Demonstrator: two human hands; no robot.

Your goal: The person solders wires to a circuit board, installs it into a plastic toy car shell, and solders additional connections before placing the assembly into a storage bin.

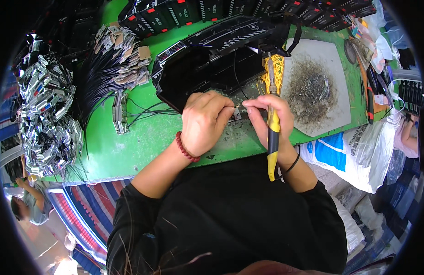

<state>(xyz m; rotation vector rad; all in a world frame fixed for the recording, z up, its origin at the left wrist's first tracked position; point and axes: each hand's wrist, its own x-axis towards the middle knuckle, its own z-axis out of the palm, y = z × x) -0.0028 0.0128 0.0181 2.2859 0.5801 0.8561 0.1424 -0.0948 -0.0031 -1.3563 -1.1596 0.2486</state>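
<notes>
The left hand (203, 121) pinches a small board (235, 114) at the bench's (143, 137) centre; the right hand (269, 120) grips a soldering iron (272, 133) (tip at twelve o'clock); a slip could burn fingers.

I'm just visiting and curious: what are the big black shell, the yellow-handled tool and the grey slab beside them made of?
The black shell looks like moulded plastic: glossy, with thin ribbed edges. The yellow-handled tool in the right hand seems plastic-gripped with a metal shaft. The grey slab is matt, maybe stone or ceramic, scorched dark in the middle.
</notes>
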